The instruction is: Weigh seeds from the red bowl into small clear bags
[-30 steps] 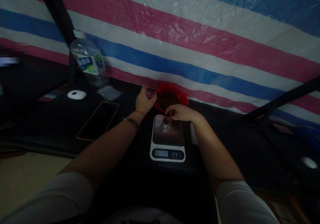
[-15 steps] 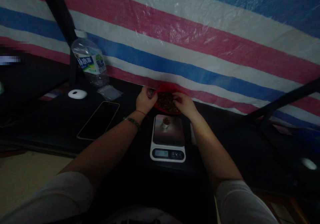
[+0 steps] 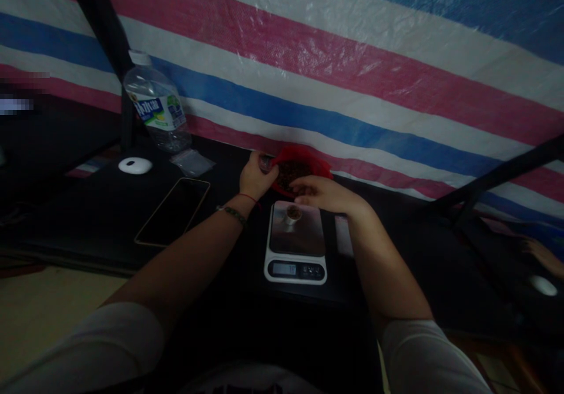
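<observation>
A red bowl [image 3: 324, 168] of small brown pieces stands against the striped sheet. My left hand [image 3: 258, 177] is closed at its left side, with the thumb on the rim. Between that thumb and fingers shows a small clear, shiny thing [image 3: 265, 162] whose kind I cannot tell. My right hand [image 3: 324, 193] hovers between bowl and scale, fingers curled together; what they pinch is too small to make out. Just below its fingertips, a small cup [image 3: 292, 214] with brown contents sits on the kitchen scale [image 3: 297, 241], whose display is lit.
To the left lie a phone [image 3: 174, 212], a white oval object [image 3: 135, 165] and a clear plastic bag [image 3: 192, 162]. Behind them stands a large plastic bottle [image 3: 158, 109]. A pale flat piece [image 3: 343, 235] lies right of the scale. Another person's hand [image 3: 544, 257] shows at far right.
My right hand has come out of the bowl, moving toward me to just above the cup's far side. My left hand stays at the bowl. Another person's hand has appeared at far right.
</observation>
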A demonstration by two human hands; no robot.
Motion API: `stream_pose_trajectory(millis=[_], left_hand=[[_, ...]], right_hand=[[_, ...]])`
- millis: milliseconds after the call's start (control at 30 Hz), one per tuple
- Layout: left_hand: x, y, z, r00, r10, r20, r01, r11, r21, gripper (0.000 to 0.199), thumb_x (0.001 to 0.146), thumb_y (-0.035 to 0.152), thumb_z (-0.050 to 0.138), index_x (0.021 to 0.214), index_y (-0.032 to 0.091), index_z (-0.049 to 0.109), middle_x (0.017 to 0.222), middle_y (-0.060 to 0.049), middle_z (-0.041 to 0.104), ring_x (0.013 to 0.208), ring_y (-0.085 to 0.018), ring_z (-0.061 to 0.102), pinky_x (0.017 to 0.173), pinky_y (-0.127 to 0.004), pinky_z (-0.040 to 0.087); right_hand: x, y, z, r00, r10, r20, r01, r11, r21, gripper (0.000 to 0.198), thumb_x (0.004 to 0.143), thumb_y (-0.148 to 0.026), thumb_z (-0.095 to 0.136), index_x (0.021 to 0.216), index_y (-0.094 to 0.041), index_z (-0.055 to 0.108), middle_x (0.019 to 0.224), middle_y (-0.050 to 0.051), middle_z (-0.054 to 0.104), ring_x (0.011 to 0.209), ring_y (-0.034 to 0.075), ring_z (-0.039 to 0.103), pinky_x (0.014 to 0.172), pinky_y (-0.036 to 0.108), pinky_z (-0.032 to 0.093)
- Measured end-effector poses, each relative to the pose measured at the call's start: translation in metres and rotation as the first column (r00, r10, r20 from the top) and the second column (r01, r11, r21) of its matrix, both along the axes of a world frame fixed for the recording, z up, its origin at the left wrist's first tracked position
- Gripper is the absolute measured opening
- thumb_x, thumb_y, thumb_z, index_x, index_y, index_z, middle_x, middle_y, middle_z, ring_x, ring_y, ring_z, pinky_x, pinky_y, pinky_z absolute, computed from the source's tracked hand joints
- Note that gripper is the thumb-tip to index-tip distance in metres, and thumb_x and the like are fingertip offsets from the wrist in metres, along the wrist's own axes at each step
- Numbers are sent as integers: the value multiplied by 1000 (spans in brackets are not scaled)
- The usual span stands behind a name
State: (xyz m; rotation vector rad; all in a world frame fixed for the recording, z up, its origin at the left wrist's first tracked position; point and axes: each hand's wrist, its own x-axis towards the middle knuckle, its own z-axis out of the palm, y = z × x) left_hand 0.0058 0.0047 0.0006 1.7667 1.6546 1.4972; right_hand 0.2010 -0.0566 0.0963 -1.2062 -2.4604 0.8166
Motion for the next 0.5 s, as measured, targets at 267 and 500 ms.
stream_pose_trajectory(millis=[267, 500], left_hand=[[0, 2, -3, 1000, -5, -5, 5, 999, -35, 50, 71, 37, 65, 115, 18, 50, 98, -8, 65, 89, -23, 63, 81, -34, 49], [0, 3, -3, 1000, -3, -29, 1, 999, -49, 50, 71, 40, 64, 114, 19, 51, 100, -8, 64, 91, -23, 63, 82, -33, 48]], right_hand=[[5, 0, -1, 1000, 25, 14, -25, 1000, 15, 50, 75, -40, 69, 119, -19, 60, 112, 8, 64, 92, 20, 62, 79, 30, 50], [9, 7, 3, 987, -105, -125, 118, 988, 102, 24, 89, -32, 49, 98, -17, 66, 87, 4, 66, 76, 16, 60, 69, 28, 47]])
